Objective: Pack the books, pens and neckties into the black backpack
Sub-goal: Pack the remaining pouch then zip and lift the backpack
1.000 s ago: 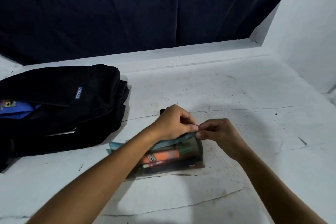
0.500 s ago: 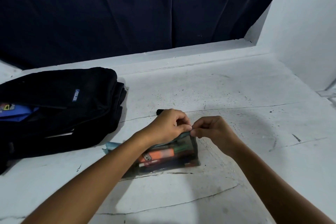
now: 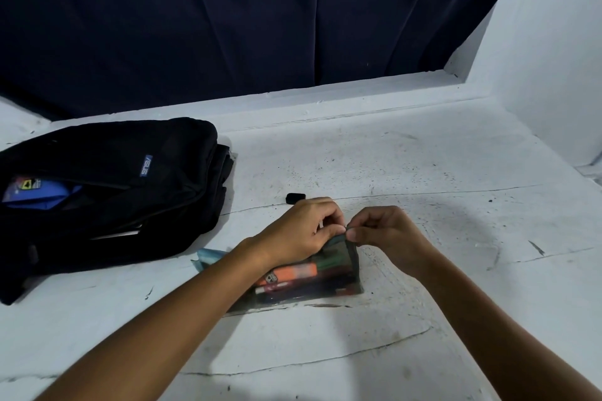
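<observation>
Both hands meet at the top right corner of the pouch (image 3: 312, 273): the left hand (image 3: 299, 231) is closed in a pinch on the upper edge, and the right hand (image 3: 387, 237) is closed in a pinch on the same corner, so the fingertips almost touch each other. It looks like they work on the zipper, but the puller itself is hidden under the fingers. The pouch stands on its long side on the white surface (image 3: 423, 172), near the backpack (image 3: 107, 192) but not touching it. It is see-through and soft, so I think it will bend when lifted by one corner; the pens (image 3: 293, 272) inside can slide to one end. It should be light, and it is better to take it around the middle with one hand. The backpack lies flat at the left with its mouth open, and a blue book (image 3: 35, 195) shows inside. On the backpack there is a small blue label that reads "ASUS", seen sideways. The book has a yellow and black mark, but its writing is too small to read. A small black thing (image 3: 295, 198) lies just behind the left hand.
</observation>
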A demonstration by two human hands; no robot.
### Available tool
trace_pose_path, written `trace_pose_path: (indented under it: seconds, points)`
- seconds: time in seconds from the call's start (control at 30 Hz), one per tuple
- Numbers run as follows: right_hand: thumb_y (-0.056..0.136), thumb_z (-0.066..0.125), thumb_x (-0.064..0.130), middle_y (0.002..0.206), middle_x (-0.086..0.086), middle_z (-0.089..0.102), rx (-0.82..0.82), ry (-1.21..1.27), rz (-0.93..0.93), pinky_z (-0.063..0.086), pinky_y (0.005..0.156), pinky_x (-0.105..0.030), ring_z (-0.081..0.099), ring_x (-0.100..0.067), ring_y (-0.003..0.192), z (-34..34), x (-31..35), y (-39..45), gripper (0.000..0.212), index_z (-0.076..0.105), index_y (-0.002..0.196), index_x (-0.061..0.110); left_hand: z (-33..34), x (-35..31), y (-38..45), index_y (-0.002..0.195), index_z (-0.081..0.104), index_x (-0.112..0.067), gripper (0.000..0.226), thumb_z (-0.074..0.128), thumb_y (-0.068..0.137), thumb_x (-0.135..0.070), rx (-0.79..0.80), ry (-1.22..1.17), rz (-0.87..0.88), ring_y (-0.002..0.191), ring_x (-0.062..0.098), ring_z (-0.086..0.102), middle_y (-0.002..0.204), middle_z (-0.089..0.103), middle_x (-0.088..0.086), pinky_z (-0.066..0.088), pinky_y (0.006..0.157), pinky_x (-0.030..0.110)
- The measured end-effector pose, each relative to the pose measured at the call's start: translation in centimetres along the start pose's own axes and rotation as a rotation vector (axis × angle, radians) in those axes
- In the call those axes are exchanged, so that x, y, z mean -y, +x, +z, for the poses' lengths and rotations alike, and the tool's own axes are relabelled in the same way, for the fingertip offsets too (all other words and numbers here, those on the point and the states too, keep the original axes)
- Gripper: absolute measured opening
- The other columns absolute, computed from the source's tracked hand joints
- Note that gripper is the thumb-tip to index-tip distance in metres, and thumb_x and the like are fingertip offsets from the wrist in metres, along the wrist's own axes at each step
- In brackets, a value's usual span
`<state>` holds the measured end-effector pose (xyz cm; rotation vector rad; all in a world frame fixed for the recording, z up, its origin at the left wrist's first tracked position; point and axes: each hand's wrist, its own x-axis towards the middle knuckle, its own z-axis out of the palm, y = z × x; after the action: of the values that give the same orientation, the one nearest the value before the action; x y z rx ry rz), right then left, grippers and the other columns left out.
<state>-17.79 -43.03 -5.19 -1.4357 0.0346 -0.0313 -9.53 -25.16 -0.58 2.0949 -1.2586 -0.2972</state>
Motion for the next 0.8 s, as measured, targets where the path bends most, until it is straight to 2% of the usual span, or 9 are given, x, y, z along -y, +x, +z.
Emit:
trace_pose_path:
  seconds: [0.07, 0.13, 0.3, 0.4, 0.5, 0.57, 0.67, 0.73, 0.8]
  points:
    - [0.053, 0.092, 0.035, 0.077, -0.012, 0.070, 0.007, 0.031, 0.040, 0.057, 0.071, -0.029, 0.067, -0.022, 0.074, -0.2, -0.1, 0.0, 0.043, 0.074, 0.077, 0.003, -0.2, 0.0, 0.0, 0.087, 0.066, -0.019, 0.005, 0.068, 0.090, -0.015, -0.007, -0.073, -0.052, 0.083, 0.007, 0.058, 0.086, 0.065, -0.005, 0.043, 0.068, 0.011]
    - [0.047, 0.094, 0.043, 0.081, -0.013, 0.071, 0.035, 0.061, 0.079, 0.058, 0.074, -0.030, 0.067, -0.023, 0.077, -0.5, -0.1, 0.0, 0.052, 0.076, 0.078, 0.005, -0.5, -0.2, -0.1, 0.086, 0.062, -0.028, 0.017, 0.066, 0.090, -0.012, 0.025, -0.140, -0.094, 0.080, 0.009, 0.060, 0.086, 0.065, -0.004, 0.046, 0.067, 0.015]
    - [0.048, 0.095, 0.043, 0.082, -0.013, 0.070, 0.095, 0.112, 0.111, 0.057, 0.076, -0.031, 0.066, -0.024, 0.080, -0.8, -0.1, 0.1, 0.051, 0.076, 0.079, 0.006, -1.0, -0.6, 0.5, 0.088, 0.065, -0.019, 0.019, 0.050, 0.083, -0.008, 0.166, -0.253, -0.134, 0.078, 0.024, 0.056, 0.080, 0.061, -0.002, 0.044, 0.069, 0.031]
    - [0.052, 0.094, 0.041, 0.081, -0.012, 0.070, 0.116, 0.131, 0.099, 0.058, 0.074, -0.029, 0.067, -0.022, 0.078, -0.7, 0.0, 0.1, 0.048, 0.076, 0.079, 0.006, -1.1, -0.5, 1.1, 0.086, 0.063, -0.017, 0.020, 0.045, 0.077, -0.016, 0.219, -0.263, -0.127, 0.082, 0.036, 0.054, 0.085, 0.060, 0.016, 0.040, 0.070, 0.040]
    - [0.053, 0.093, 0.040, 0.080, -0.010, 0.070, 0.120, 0.143, 0.084, 0.058, 0.074, -0.028, 0.067, -0.021, 0.077, -0.6, -0.1, 0.0, 0.044, 0.076, 0.077, 0.008, -1.2, -0.4, 1.5, 0.084, 0.061, -0.014, 0.020, 0.042, 0.077, -0.017, 0.250, -0.256, -0.111, 0.080, 0.038, 0.051, 0.085, 0.055, 0.024, 0.039, 0.069, 0.046]
    - [0.053, 0.093, 0.041, 0.080, -0.010, 0.070, 0.113, 0.141, 0.075, 0.057, 0.073, -0.027, 0.067, -0.021, 0.077, -0.5, -0.1, 0.0, 0.043, 0.077, 0.077, 0.009, -1.3, -0.4, 1.7, 0.079, 0.058, -0.015, 0.018, 0.041, 0.078, -0.016, 0.278, -0.249, -0.086, 0.077, 0.034, 0.049, 0.080, 0.054, 0.019, 0.040, 0.070, 0.050]
    - [0.053, 0.093, 0.041, 0.080, -0.011, 0.070, 0.100, 0.150, 0.059, 0.057, 0.072, -0.026, 0.067, -0.020, 0.077, -0.6, -0.3, 0.0, 0.044, 0.076, 0.078, 0.008, -1.3, 0.0, 1.7, 0.073, 0.056, -0.018, 0.018, 0.039, 0.080, -0.018, 0.304, -0.165, -0.041, 0.073, 0.013, 0.048, 0.077, 0.054, 0.000, 0.039, 0.070, 0.038]
    - [0.052, 0.094, 0.040, 0.080, -0.011, 0.070, 0.085, 0.172, 0.061, 0.056, 0.071, -0.026, 0.067, -0.020, 0.077, -0.9, -0.4, -0.1, 0.044, 0.076, 0.077, 0.008, -1.2, 0.8, 1.3, 0.074, 0.059, -0.014, 0.023, 0.038, 0.081, -0.020, 0.292, -0.123, -0.038, 0.076, 0.010, 0.050, 0.080, 0.055, -0.005, 0.038, 0.073, 0.027]
    - [0.052, 0.094, 0.039, 0.079, -0.009, 0.070, 0.081, 0.188, 0.064, 0.056, 0.070, -0.026, 0.067, -0.019, 0.077, -1.1, -0.4, -0.2, 0.042, 0.076, 0.076, 0.009, -1.3, 1.4, 0.5, 0.079, 0.062, -0.009, 0.024, 0.039, 0.082, -0.018, 0.257, -0.206, -0.079, 0.080, 0.011, 0.054, 0.082, 0.059, -0.003, 0.040, 0.076, 0.026]
